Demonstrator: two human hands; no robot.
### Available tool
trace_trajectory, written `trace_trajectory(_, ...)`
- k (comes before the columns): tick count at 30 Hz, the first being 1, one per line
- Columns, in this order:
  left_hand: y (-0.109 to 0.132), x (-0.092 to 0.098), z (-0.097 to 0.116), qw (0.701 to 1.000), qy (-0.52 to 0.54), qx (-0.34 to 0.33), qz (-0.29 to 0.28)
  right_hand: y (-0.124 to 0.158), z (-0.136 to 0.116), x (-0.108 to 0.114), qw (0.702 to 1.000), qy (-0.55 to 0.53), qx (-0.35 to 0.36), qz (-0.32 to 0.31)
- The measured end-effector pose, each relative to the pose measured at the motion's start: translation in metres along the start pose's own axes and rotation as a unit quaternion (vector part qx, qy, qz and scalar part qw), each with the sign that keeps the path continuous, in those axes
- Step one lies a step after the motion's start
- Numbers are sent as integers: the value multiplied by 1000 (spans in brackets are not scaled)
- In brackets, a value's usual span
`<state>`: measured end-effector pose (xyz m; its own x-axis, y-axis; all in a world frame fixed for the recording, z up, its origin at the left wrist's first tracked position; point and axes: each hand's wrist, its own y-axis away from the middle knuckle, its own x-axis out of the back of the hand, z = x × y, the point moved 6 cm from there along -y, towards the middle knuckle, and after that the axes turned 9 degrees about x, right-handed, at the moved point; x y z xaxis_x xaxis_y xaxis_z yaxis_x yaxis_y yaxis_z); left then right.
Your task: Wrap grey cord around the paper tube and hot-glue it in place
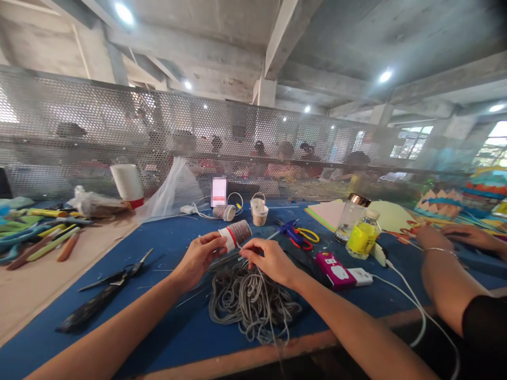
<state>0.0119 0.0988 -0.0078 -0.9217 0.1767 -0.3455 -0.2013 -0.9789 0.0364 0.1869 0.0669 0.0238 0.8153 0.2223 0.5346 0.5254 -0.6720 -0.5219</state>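
Observation:
My left hand (204, 256) is closed around the bare white end of a paper cup (228, 238). Grey cord is wound round the rest of the cup, which lies tilted on its side. Just right of it, my right hand (273, 259) pinches a strand of grey cord, thumb and forefinger together, close to the wrapped part. That strand hangs toward a loose heap of grey cord (253, 301) on the blue table mat (166, 306). A second wrapped cup (225, 212) and a small basket with a handle (259, 212) stand farther back.
Black scissors (106, 293) lie left. A blue glue gun (293, 232), a magenta power bank (335, 270) and a yellow bottle (362, 235) sit right. Stacked paper cups (127, 183) and a phone (219, 192) are behind. Another person's arm (439, 269) reaches in at right.

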Motion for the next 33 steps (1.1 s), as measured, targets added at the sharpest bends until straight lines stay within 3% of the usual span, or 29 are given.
trace_trajectory(5,3,-4,1,1000,-8,0,-7,-1,-16,8,968,219,114,48)
trace_trajectory(8,2,-4,1,1000,-15,2,-10,-2,-23,9,948,273,156,52)
trace_trajectory(20,1,-1,5,1000,-6,-6,-5,-23,-40,9,930,311,193,34)
trace_trajectory(33,1,-1,6,1000,-24,-13,-12,-30,-38,11,935,288,185,93)
